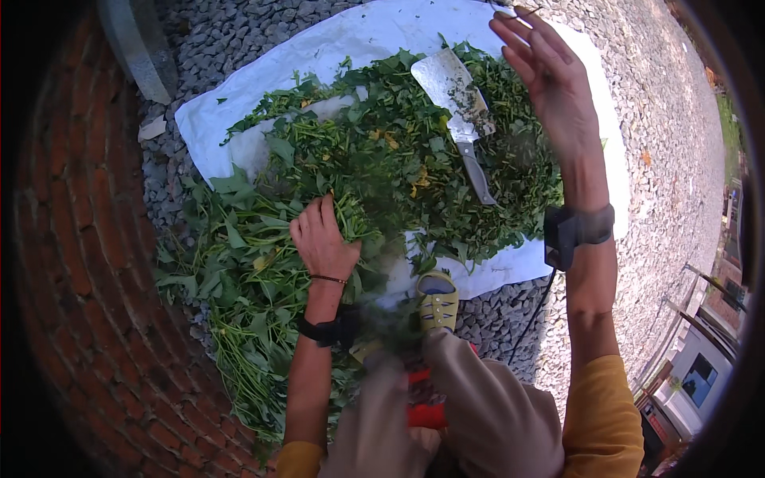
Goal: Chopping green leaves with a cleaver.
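Note:
My left hand is curled over a bunch of long leafy green stems at the left edge of the pile, its fingertips partly hidden among them. My right hand is raised at the upper right with fingers apart; a thin dark strand shows by the fingertips. A cleaver with a broad metal blade and a grey handle lies on the chopped greens, bits of leaf stuck to its blade. White sheeting spreads beneath the greens. Both wrists wear dark strapped devices.
Grey gravel surrounds the sheeting. A curved brick wall runs along the left, and a grey post stands at the upper left. My foot in a yellow-green clog touches the sheet's near edge. A black cable hangs from my right wrist.

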Demonstrator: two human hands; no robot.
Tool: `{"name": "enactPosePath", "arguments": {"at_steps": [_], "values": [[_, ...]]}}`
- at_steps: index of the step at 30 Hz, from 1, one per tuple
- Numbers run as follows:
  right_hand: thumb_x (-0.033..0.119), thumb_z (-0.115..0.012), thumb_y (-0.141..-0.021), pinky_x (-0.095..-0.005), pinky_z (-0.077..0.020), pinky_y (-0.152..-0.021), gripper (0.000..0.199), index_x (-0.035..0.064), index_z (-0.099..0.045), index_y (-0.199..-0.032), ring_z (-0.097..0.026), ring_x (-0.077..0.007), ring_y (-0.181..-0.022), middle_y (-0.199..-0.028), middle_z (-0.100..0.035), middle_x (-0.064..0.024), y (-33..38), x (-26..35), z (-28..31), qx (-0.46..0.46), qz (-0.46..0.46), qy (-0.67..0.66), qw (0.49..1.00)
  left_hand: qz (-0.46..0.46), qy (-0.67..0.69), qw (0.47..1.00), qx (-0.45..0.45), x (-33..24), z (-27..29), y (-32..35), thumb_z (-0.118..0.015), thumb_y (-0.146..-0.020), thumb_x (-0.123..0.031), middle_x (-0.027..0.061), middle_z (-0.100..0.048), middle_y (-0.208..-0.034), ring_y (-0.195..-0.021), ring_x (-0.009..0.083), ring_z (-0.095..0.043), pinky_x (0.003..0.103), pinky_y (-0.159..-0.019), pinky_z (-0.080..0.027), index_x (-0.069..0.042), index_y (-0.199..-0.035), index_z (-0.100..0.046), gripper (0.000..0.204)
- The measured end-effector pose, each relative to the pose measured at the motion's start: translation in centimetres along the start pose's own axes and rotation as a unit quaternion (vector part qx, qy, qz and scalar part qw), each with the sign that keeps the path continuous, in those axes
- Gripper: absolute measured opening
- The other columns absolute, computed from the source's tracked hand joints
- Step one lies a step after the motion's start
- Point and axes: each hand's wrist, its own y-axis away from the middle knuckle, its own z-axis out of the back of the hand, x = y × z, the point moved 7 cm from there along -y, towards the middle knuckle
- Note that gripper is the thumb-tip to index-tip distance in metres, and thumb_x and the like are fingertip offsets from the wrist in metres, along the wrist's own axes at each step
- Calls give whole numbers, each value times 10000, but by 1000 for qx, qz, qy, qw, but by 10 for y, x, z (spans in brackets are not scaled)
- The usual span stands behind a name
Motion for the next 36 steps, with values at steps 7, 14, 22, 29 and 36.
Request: {"name": "enactPosePath", "arguments": {"at_steps": [7,14,22,29,36], "values": [[167,-682,-773,-343,-483,-683,326,28,-600,-1056,-592,-201,-748,-956,-569,-106,77,-56,49,-6,-69,516,854,8,-40,996,79,-3,-12,-9,-847,-461,-213,113,-476,-1125,-1060,284,-452,393,-957,-292,-16,-1253,-411,926],[91,-695,-698,-438,-453,-734,436,32,-452,-1056,-487,-359,-899,-974,-452,-166,168,-143,48,12,-59,650,757,-9,-53,994,100,-10,14,-10,-874,-432,-437,203,-348,-1336,-1281,345,-302,501,-1080,-148,34,-1378,-229,1238],[128,-707,-662,-422,-421,-751,480,56,-456,-1065,-491,-335,-923,-989,-460,-146,164,-153,62,-119,-102,667,728,96,-152,976,125,18,16,3,-761,-346,-712,256,-176,-1461,-1376,400,-104,578,-1083,-63,2,-1434,-128,1447],[198,-708,-668,-434,-432,-746,477,66,-467,-1058,-514,-324,-944,-990,-500,-128,162,-164,73,-108,-158,690,699,96,-150,962,206,17,-19,29,-769,-481,-631,301,-132,-1454,-1368,436,-85,580,-1081,-78,-54,-1454,-86,1322],[185,-723,-670,-451,-477,-732,480,63,-468,-1059,-542,-340,-918,-973,-519,-144,156,-168,77,-68,-146,707,689,-44,-148,970,187,31,-25,4,-703,-582,-239,282,-345,-1272,-1253,432,-278,525,-1098,-117,-25,-1430,-175,1021]]}}
